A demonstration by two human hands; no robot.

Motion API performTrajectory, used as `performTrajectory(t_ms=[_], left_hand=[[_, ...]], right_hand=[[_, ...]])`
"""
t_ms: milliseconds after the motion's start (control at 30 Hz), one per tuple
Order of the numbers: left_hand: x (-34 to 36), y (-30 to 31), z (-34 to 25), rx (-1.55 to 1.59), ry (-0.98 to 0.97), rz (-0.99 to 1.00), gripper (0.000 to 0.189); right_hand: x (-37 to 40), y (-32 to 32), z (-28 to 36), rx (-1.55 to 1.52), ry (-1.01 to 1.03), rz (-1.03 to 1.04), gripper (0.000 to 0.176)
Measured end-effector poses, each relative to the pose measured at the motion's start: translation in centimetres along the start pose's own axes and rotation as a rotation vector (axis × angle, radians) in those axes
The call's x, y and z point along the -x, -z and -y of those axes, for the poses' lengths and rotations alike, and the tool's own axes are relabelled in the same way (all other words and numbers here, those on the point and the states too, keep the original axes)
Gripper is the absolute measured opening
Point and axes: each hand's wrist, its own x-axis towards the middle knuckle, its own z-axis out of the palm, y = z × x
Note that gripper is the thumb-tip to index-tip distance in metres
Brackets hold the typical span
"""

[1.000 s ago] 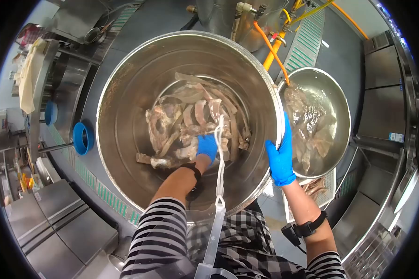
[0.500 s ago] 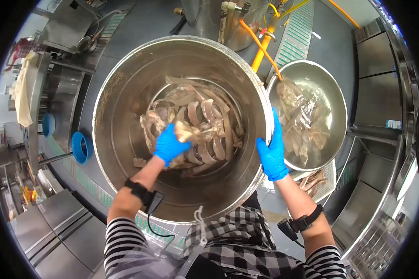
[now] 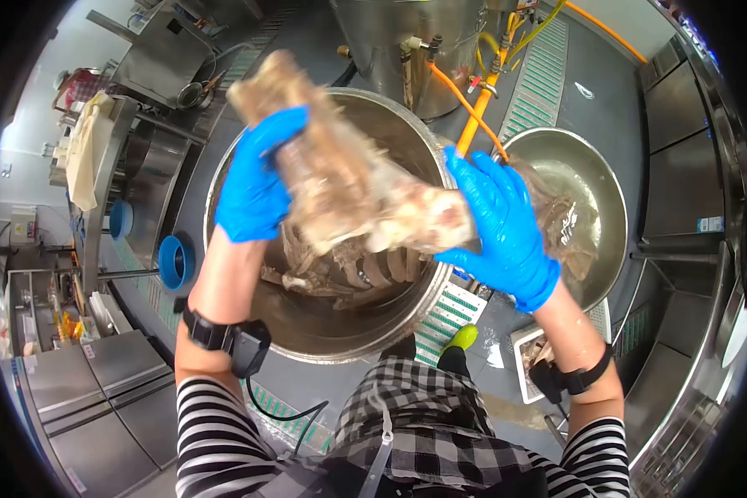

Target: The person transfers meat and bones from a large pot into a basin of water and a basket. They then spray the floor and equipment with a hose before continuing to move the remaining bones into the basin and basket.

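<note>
A large meaty bone (image 3: 332, 183), blurred by motion, is held up over the big metal pot (image 3: 324, 349). My left hand (image 3: 261, 178), in a blue glove, grips its thick end with the fingers wrapped over the side. At the knobby right end, my right hand (image 3: 506, 228) cups the bone between thumb and outstretched fingers, also gloved in blue. Below, inside the pot, lie several more bones (image 3: 365, 278), partly hidden behind the raised one.
Right of the pot stands a wide metal basin (image 3: 610, 224) with water and meaty pieces, an orange hose (image 3: 469, 100) running to it. A white crate (image 3: 529, 373) sits below. Behind is a tall steel vessel (image 3: 390, 37); a blue tub (image 3: 174, 261) is at left.
My left hand has lifted out of the pot with a large bone. My right hand has left the pot's rim and moved onto the bone's other end. The view has shifted.
</note>
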Motion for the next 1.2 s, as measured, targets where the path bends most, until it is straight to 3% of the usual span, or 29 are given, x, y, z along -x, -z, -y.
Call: performTrajectory(t_ms=[33,100,133,167,267,300,333,367,400,433,500,567,600,667,767,800,867,933,967,1000,1100,1167,1200], left_hand=[[-0.2,-1.8,0.9,-0.027,-0.043,0.057,0.034],[0.9,-8.6,1.0,-0.055,0.068,0.187,0.018],[0.9,-10.9,2.0,-0.057,0.069,0.207,0.024],[0.9,-12.9,3.1,-0.058,0.070,0.229,0.032],[0.1,-17.2,7.7,-0.110,0.119,0.346,0.038],[0.3,-18.7,9.2,-0.140,0.120,0.327,0.039],[0.1,-19.6,10.7,-0.173,0.172,0.320,0.038],[0.0,-20.3,12.5,-0.203,0.230,0.320,0.037],[-0.1,-20.8,14.6,-0.195,0.252,0.348,0.037],[-0.2,-21.1,16.7,-0.230,0.305,0.369,0.037],[0.0,-22.3,20.5,-0.260,0.381,0.428,0.038],[0.6,-22.8,23.8,-0.458,0.516,0.400,0.037],[0.4,-22.4,26.3,-0.460,0.527,0.419,0.037],[-0.1,-20.7,31.8,-0.582,0.864,0.317,0.042],[0.8,-19.3,36.0,-0.766,0.985,0.300,0.044],[1.1,-19.4,35.7,-0.855,0.914,0.489,0.055],[2.4,-17.6,36.4,-1.133,0.307,0.534,0.058],[4.8,-17.8,30.6,-1.220,-0.132,0.554,0.055],[5.9,-18.0,27.2,-1.287,-0.360,0.523,0.049],[6.9,-17.6,24.4,-1.390,-0.459,0.435,0.045],[10.8,-10.5,22.1,-1.482,-0.501,0.010,0.044],[13.7,-4.8,22.4,-1.660,-0.397,-0.111,0.043],[15.0,-3.1,22.8,-1.710,-0.291,-0.159,0.040]], right_hand=[[0.4,1.2,0.1,0.001,0.000,-0.007,0.095],[1.7,3.1,-0.3,-0.241,-0.157,0.050,0.093],[3.0,2.6,-1.3,-0.190,-0.111,-0.088,0.094],[3.6,3.3,-1.2,-0.184,-0.112,-0.095,0.094],[6.4,5.1,-1.4,-0.340,-0.427,-0.004,0.087],[7.7,5.2,-2.6,-0.334,-0.439,-0.011,0.087],[9.6,4.8,-4.1,-0.532,-0.505,0.055,0.084],[11.5,4.4,-5.4,-0.727,-0.577,0.118,0.081],[13.3,3.9,-6.4,-0.879,-0.559,0.078,0.063],[15.0,3.4,-7.2,-0.861,-0.595,0.058,0.063],[18.2,2.0,-8.5,-1.202,-0.799,0.174,0.059],[21.4,-0.6,-9.4,-1.320,-0.805,0.223,0.059],[22.1,-0.3,-8.9,-1.413,-0.908,0.261,0.058],[25.8,-3.2,-9.3,-1.466,-0.953,0.205,0.058],[30.0,-6.0,-9.2,-1.530,-1.062,0.160,0.055],[31.1,-6.6,-9.1,-1.539,-1.135,0.169,0.052],[33.5,-8.7,-9.5,-1.615,-1.258,0.159,0.047],[34.8,-10.5,-10.4,-1.730,-1.448,0.134,0.035],[35.9,-12.1,-11.1,-1.735,-1.442,0.140,0.035],[37.5,-14.3,-12.1,-1.740,-1.528,0.096,0.035],[40.9,-20.8,-15.5,-1.747,-1.626,-0.026,0.036],[43.9,-26.8,-18.1,-1.862,-1.766,-0.269,0.036],[42.6,-25.8,-18.5,-1.957,-1.771,-0.357,0.036]])
